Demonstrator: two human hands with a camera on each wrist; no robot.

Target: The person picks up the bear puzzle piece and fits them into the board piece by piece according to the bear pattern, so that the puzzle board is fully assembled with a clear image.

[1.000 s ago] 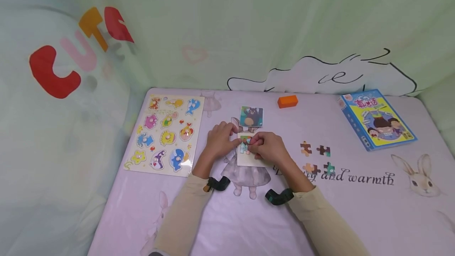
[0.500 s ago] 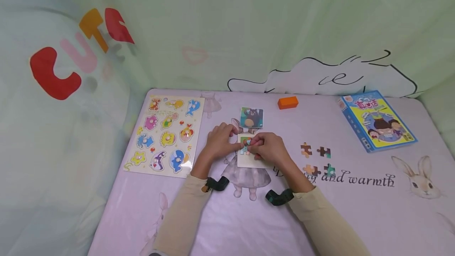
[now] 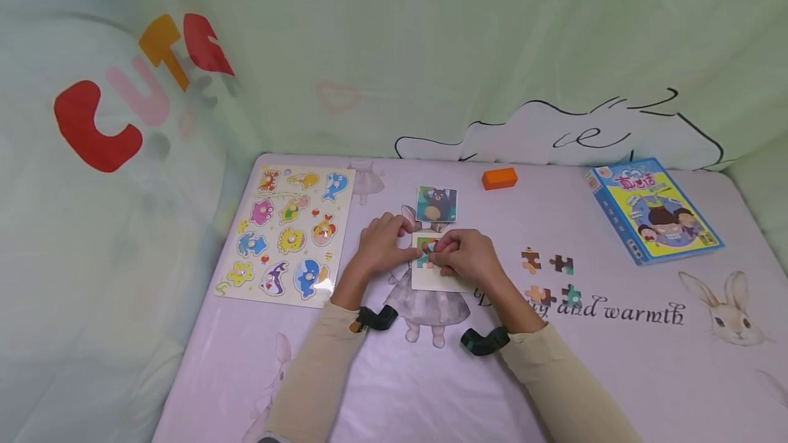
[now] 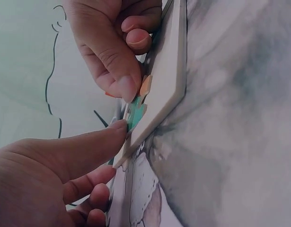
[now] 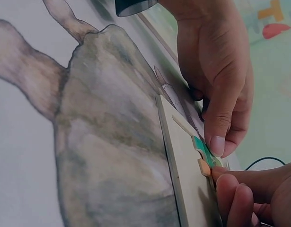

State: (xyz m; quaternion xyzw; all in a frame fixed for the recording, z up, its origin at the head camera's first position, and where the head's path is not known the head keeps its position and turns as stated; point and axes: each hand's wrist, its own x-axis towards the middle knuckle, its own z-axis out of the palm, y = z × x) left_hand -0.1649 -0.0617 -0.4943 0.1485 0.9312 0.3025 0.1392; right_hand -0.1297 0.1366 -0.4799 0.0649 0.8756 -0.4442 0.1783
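Note:
A small wooden puzzle board [image 3: 438,282] lies flat on the table, with several coloured jigsaw pieces fitted in its upper left part. My left hand [image 3: 382,245] lies at the board's left edge, its outstretched thumb touching a teal piece [image 4: 137,116]. From the other side my right hand [image 3: 466,251] pinches a puzzle piece down at the board; its fingers largely hide that piece. An orange-tan piece [image 5: 204,167] shows beside the teal one. Just above the board rests a square bear picture card [image 3: 437,204].
Several loose jigsaw pieces [image 3: 550,277] lie right of my right hand. An animal peg puzzle [image 3: 284,234] is on the left. At the back are an orange block [image 3: 499,178] and a blue-and-yellow box [image 3: 659,210]. Curtains with lettering close off the rear and left.
Both hands stay at the board in nearly the same place. The right fingertips shift very slightly over the pieces, and more of the teal piece shows below them.

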